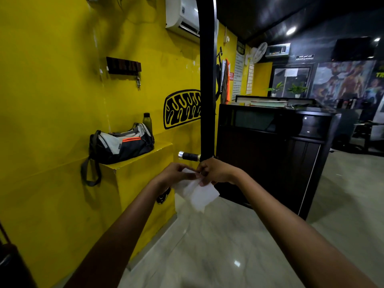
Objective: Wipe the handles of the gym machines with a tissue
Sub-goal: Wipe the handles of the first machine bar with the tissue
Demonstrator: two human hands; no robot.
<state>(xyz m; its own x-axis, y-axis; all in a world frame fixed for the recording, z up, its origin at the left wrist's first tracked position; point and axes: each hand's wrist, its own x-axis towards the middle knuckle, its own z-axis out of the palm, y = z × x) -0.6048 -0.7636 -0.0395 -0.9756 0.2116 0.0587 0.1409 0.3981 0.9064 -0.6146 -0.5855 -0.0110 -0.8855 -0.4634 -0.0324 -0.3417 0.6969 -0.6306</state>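
Head view: both hands meet just below the handle (189,156), a black grip with a silver cap jutting left from the black post (206,80); the left hand (176,173) and right hand (216,172) each pinch the top edge of the tissue (197,194) with curled fingers, the sheet hanging loose beneath; the tissue is apart from the handle, so wiping here seems not yet begun; other machines' handles are out of sight.

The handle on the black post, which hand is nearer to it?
Right. The right hand is just under the post end of the handle, pinching the tissue. The left hand grips the tissue lower and further left.
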